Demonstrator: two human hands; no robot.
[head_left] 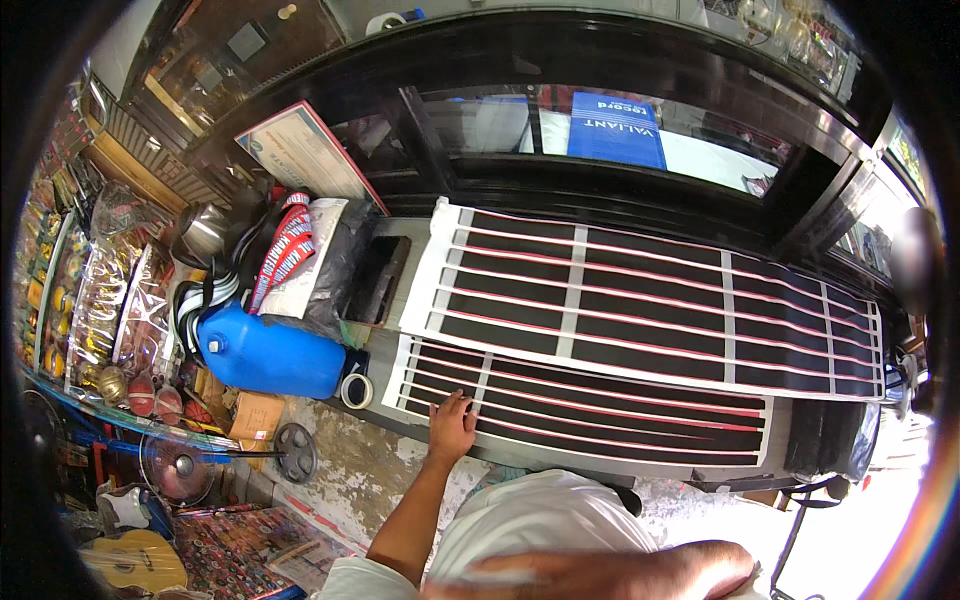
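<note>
A sheet of black strips with thin red and white lines (620, 415), crossed by a pale band, lies on the grey bench. My left hand (453, 425) rests on its near left part, fingers stretched out and a little apart on the strips, with nothing visible in them. Just behind it lies a larger sheet of black strips (650, 300), overlapping the smaller sheet's far edge. My right hand (510, 578) is low in front of my white shirt, smeared by motion, its forearm crossing from the right. Its fingers cannot be made out.
Left of the sheets are a roll of tape (357, 391), a blue plastic jerry can (270, 348), a red printed ribbon (287, 245) and a dark tray (378, 280). A black-framed glass cabinet (420, 150) backs the bench. A black plastic-wrapped bundle (832, 438) sits at the right end.
</note>
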